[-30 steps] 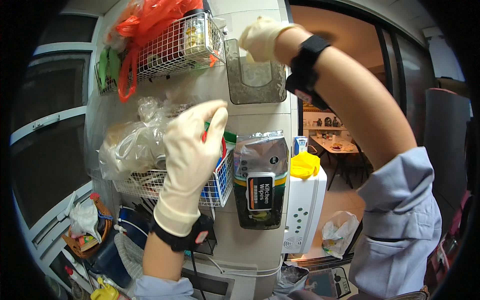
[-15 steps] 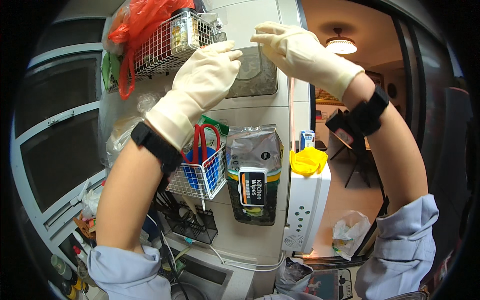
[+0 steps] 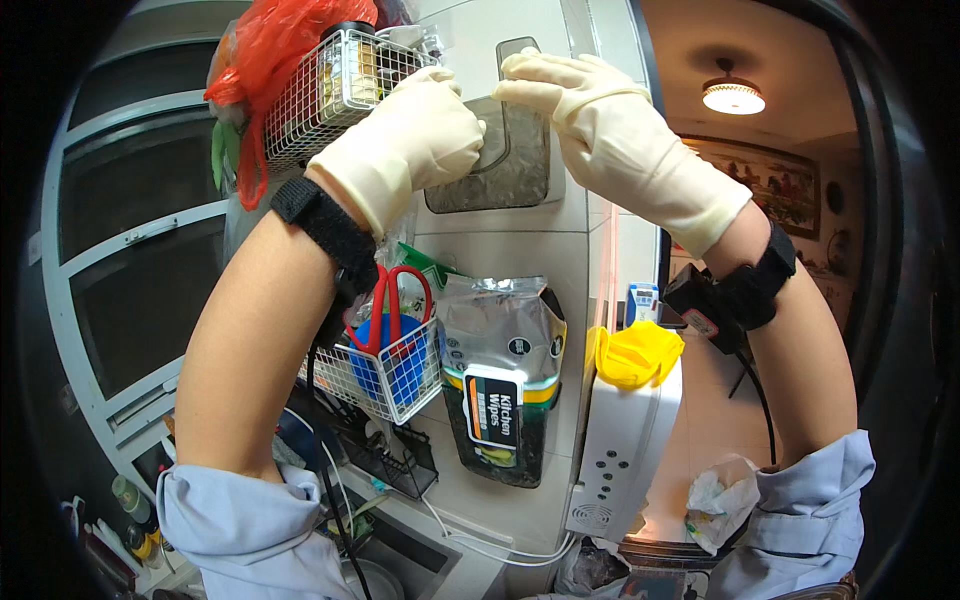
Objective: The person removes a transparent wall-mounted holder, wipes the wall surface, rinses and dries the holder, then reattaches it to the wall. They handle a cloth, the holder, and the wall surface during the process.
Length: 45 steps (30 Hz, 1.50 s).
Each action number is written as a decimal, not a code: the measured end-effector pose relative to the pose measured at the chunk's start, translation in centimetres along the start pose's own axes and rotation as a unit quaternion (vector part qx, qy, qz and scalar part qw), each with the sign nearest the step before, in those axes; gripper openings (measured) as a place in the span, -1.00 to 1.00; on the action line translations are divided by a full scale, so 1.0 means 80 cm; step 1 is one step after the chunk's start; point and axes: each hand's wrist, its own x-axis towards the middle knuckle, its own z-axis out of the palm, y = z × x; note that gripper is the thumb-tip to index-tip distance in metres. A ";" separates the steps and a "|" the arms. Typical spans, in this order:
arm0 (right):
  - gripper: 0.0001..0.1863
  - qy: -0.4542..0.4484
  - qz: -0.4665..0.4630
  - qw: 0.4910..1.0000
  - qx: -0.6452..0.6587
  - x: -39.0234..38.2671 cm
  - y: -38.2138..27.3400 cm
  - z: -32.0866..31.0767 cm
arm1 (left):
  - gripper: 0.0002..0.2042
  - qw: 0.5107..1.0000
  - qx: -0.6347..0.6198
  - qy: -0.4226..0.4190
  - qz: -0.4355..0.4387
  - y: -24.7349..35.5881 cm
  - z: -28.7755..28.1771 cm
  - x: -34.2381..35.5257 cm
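Note:
Cream rubber gloves cover both of my hands. My left hand (image 3: pixel 430 130) is closed, its fingers curled at the left side of a grey see-through plastic holder (image 3: pixel 530 185) with a rounded cut-out, set against the white tiles. What those fingers grip, if anything, is hidden. On the holder's other side, my right hand (image 3: pixel 600 120) is open, its fingers stretched leftward across the upper part. Whether they touch it I cannot tell. Below hangs a silver and black pack of kitchen wipes (image 3: pixel 500 380).
At upper left is a white wire basket (image 3: pixel 345 90) with jars and a red plastic bag (image 3: pixel 285 50). A lower basket (image 3: pixel 405 385) holds red-handled scissors (image 3: pixel 380 310). A yellow cloth (image 3: pixel 638 355) lies on a white appliance (image 3: pixel 630 440); a sink (image 3: pixel 415 550) is below.
The view has shifted, so the baskets and wipes sit lower. My left fingers have curled in from a straighter pose. My right hand remains stretched out over the holder.

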 end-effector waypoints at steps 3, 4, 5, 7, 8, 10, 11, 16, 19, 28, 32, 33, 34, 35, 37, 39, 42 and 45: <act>-0.60 0.035 -0.007 0.999 0.028 0.000 0.009 0.006 | -0.85 0.999 0.007 -0.035 0.007 -0.001 -0.008 0.008; -0.61 0.042 -0.012 0.998 0.035 0.000 0.012 0.008 | -0.85 0.999 0.012 -0.021 0.034 -0.002 -0.013 0.009; -0.61 0.049 -0.017 0.998 0.041 0.000 0.016 0.009 | -0.82 0.998 0.020 -0.016 0.053 -0.003 -0.017 0.010; -0.62 0.054 -0.024 0.997 0.057 -0.001 0.022 0.009 | -0.84 0.998 -0.006 -0.052 0.031 0.000 -0.023 0.016; -0.61 0.053 -0.027 0.996 0.066 -0.002 0.025 0.009 | -0.85 0.998 -0.009 -0.064 0.018 0.001 -0.025 0.018; -0.61 0.049 -0.026 0.995 0.081 -0.004 0.028 0.009 | -0.92 0.999 0.043 0.000 -0.002 0.006 -0.021 0.018; -0.60 0.048 -0.021 0.995 0.084 -0.006 0.028 0.010 | -0.91 0.999 0.029 -0.030 -0.014 0.006 -0.018 0.030; -0.57 0.068 -0.002 0.993 0.095 -0.009 0.022 0.016 | -0.93 0.986 -0.164 0.029 -0.002 -0.021 0.004 0.041; -0.54 0.074 0.005 0.993 0.094 -0.007 0.020 0.019 | -0.94 0.989 -0.113 0.094 0.004 -0.033 0.013 0.030; -0.35 0.024 0.024 0.989 0.141 -0.002 0.025 0.015 | -0.78 0.965 -0.155 0.041 -0.210 -0.026 -0.004 0.060; -0.37 0.021 -0.001 0.989 0.143 -0.003 0.027 0.012 | -0.75 0.964 -0.150 0.032 -0.216 -0.024 -0.003 0.068; -0.38 0.021 0.002 0.991 0.132 -0.003 0.027 0.012 | -0.75 0.967 -0.144 0.046 -0.204 -0.025 -0.002 0.070; -0.39 0.019 0.009 0.992 0.122 -0.003 0.026 0.012 | -0.75 0.970 -0.139 0.057 -0.193 -0.025 0.000 0.070; -0.40 0.015 0.021 0.993 0.115 -0.003 0.024 0.013 | -0.76 0.971 -0.134 0.065 -0.187 -0.025 0.002 0.067; -0.45 0.051 0.017 0.993 0.105 -0.002 0.019 0.016 | -0.81 0.968 -0.144 0.075 -0.189 -0.023 0.004 0.065; -0.46 0.063 0.010 0.995 0.079 -0.001 0.014 0.017 | -0.82 0.973 -0.118 0.077 -0.181 -0.022 0.006 0.061; -0.46 0.078 0.054 0.983 0.157 0.001 0.012 0.015 | -0.84 0.966 -0.120 0.166 -0.157 -0.031 0.004 0.054; -0.46 0.084 0.065 0.985 0.138 0.001 0.015 0.011 | -0.82 0.976 -0.071 0.132 -0.158 -0.038 0.004 0.052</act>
